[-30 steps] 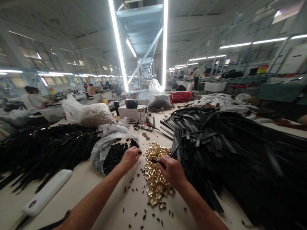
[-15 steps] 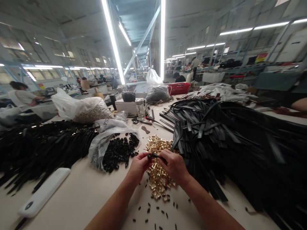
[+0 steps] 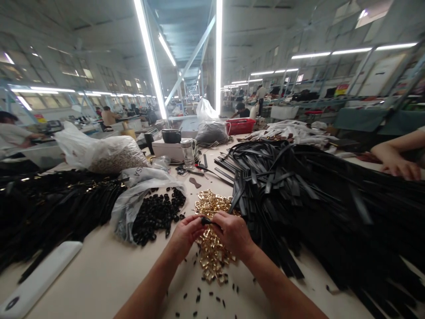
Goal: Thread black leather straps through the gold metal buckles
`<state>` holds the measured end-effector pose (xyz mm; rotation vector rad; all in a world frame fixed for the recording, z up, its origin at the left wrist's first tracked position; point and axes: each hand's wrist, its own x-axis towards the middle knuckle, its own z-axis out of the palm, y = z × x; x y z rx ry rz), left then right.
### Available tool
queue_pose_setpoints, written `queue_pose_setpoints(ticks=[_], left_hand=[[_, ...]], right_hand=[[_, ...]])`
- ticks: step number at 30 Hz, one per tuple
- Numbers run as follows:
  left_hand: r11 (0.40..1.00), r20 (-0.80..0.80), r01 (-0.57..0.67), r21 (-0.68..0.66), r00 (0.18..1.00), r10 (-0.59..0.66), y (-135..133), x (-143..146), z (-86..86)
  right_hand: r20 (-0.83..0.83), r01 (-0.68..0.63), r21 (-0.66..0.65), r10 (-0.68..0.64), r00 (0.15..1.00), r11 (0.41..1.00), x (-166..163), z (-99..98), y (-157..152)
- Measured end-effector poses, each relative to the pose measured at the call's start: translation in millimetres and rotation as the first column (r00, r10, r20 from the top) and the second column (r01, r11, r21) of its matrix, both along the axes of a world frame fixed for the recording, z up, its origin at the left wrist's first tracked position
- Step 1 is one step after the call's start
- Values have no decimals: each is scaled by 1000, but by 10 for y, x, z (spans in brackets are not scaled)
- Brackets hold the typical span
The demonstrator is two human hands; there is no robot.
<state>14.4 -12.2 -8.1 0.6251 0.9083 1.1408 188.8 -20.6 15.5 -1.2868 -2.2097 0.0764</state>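
Above a heap of gold metal buckles [image 3: 212, 252], my two hands meet around a narrow black strap [image 3: 208, 221]. My left hand [image 3: 186, 235] pinches the strap's dark end between thumb and fingers; whether a small loop is on it cannot be made out. My right hand [image 3: 234, 232] is closed round the strap just beside it. From behind the right hand a strip runs up toward the large pile of black straps [image 3: 265, 177]. Left of the buckles, small black loops [image 3: 156, 217] spill out of a clear plastic bag [image 3: 124, 212].
Small black bits [image 3: 198, 296] lie scattered in front. A white device [image 3: 43, 277] and more black straps [image 3: 59, 208] are at left. Behind stand a glass jar [image 3: 187, 155], a dark pot [image 3: 171, 135] and a red basket [image 3: 239, 126]. Another person's hand [image 3: 401, 166] rests at far right.
The view has swung a little to the right, so the table things sit further left. Another person's hand now shows at right. Both my hands keep hold of the strap.
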Motion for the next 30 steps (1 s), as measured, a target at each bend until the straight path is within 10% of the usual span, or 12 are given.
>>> queue_pose_setpoints(ticks=[12, 23, 30], left_hand=[[977, -75, 213, 1, 974, -212, -22, -69, 26], [999, -54, -42, -4, 998, 42, 28, -32, -41], [998, -100, 44, 45, 994, -39, -24, 28, -78]], right_hand=[[-10, -124, -59, 123, 992, 991, 2, 20, -12], [-50, -9, -209, -1, 999, 978, 115, 91, 18], [-8, -84, -275, 85, 996, 958, 88, 98, 13]])
